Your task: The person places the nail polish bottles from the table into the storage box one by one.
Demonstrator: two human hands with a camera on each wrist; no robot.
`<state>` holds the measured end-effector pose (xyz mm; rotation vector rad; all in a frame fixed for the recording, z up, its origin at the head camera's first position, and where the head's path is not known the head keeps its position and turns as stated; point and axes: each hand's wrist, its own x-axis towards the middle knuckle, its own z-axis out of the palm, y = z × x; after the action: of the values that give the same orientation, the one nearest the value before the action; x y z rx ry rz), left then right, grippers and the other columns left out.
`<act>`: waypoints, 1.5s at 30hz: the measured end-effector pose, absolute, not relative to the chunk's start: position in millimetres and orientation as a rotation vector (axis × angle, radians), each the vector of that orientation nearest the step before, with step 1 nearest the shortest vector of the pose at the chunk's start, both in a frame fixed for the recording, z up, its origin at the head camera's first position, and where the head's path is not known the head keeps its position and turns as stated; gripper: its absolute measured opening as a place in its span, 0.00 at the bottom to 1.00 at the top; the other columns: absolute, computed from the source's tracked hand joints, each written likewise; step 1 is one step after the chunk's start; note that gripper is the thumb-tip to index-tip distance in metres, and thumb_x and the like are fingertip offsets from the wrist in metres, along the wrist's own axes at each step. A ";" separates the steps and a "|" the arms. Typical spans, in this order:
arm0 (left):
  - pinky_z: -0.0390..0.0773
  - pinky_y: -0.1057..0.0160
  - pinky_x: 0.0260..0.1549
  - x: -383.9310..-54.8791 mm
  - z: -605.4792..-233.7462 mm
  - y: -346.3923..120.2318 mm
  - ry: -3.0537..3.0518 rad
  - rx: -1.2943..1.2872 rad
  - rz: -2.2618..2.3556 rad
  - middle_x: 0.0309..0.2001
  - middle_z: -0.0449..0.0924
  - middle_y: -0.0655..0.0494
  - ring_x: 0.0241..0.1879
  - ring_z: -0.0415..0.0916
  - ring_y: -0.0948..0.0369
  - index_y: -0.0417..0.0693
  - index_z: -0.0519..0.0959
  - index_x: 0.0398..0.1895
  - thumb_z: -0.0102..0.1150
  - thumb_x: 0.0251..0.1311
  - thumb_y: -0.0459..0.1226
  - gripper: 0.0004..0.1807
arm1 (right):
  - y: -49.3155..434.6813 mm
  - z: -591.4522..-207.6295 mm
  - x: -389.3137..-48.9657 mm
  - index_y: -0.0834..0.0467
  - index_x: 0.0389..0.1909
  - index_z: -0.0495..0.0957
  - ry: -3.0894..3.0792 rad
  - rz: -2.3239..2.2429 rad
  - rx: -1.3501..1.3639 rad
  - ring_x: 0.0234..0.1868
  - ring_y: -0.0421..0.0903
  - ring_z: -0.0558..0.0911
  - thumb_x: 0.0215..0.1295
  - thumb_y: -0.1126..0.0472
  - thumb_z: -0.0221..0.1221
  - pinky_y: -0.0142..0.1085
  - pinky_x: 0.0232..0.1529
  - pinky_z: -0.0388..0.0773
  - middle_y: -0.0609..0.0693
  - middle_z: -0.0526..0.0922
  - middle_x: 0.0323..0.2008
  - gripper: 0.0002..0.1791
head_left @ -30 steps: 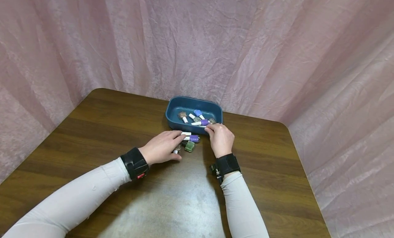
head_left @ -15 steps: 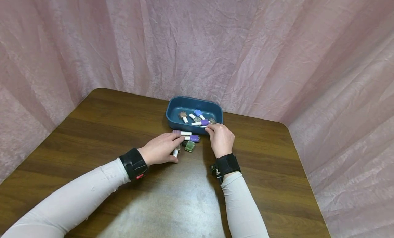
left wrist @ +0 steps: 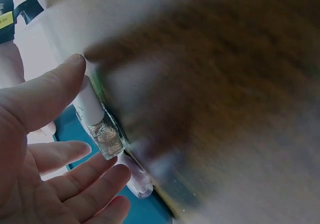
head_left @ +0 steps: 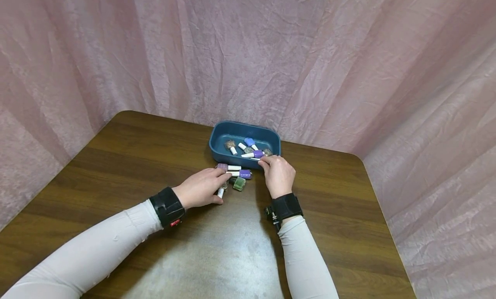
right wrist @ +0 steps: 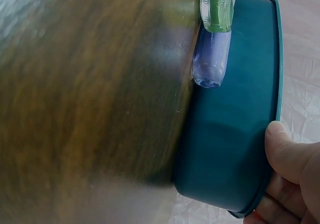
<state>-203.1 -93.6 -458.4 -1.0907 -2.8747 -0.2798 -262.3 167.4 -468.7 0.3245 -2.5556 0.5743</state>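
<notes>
My left hand hovers low over several nail polish bottles in front of a blue bin. In the left wrist view its thumb is by the white cap of a gold glitter nail polish bottle, its relaxed fingers by the base. Whether they press on it I cannot tell. Near those fingers are a purple bottle, a green bottle and a mauve bottle. My right hand grips the rim at the bin's near right corner, thumb on the wall's edge in the right wrist view.
Inside the bin lie several bottles, among them a blue one, a purple one and a brown glitter one. The wooden table ends behind the bin at a pink curtain.
My left hand has drawn slightly back to the left and turned a little, baring the mauve bottle and more of the gold glitter bottle's cap. My right hand stays on the bin.
</notes>
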 end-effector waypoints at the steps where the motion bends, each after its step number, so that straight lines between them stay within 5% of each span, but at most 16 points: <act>1: 0.80 0.47 0.66 -203.0 -458.1 -93.7 -2.875 -1.090 -0.282 0.61 0.80 0.43 0.57 0.81 0.49 0.35 0.76 0.74 0.87 0.57 0.46 0.46 | 167.6 -468.7 -262.4 0.50 0.44 0.96 -2.556 0.573 0.324 0.44 0.52 0.91 0.71 0.52 0.74 0.52 0.36 0.86 0.49 0.94 0.41 0.08; 13: 0.73 0.46 0.74 -206.5 -457.1 -91.1 -2.915 -1.101 -0.290 0.68 0.79 0.40 0.69 0.77 0.45 0.34 0.76 0.74 0.85 0.60 0.46 0.45 | 167.7 -468.6 -263.2 0.50 0.43 0.96 -2.536 0.574 0.335 0.43 0.51 0.91 0.70 0.52 0.75 0.52 0.35 0.86 0.48 0.94 0.40 0.07; 28: 0.82 0.49 0.60 -205.7 -462.1 -93.6 -2.901 -1.069 -0.298 0.56 0.82 0.45 0.52 0.81 0.51 0.35 0.77 0.73 0.86 0.59 0.47 0.44 | 168.1 -468.8 -263.4 0.50 0.43 0.96 -2.528 0.567 0.336 0.42 0.52 0.91 0.69 0.52 0.76 0.51 0.34 0.86 0.48 0.94 0.39 0.08; 45: 0.83 0.50 0.58 -202.1 -457.9 -91.3 -2.904 -1.065 -0.294 0.54 0.82 0.47 0.51 0.81 0.53 0.36 0.78 0.73 0.84 0.61 0.49 0.43 | 168.9 -470.5 -265.6 0.50 0.43 0.96 -2.524 0.567 0.339 0.43 0.52 0.92 0.69 0.52 0.76 0.52 0.34 0.86 0.48 0.94 0.40 0.08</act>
<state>-202.1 -91.3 -457.9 -1.0647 -2.9040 -0.2936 -265.6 168.9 -470.5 0.3388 -2.5235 0.5665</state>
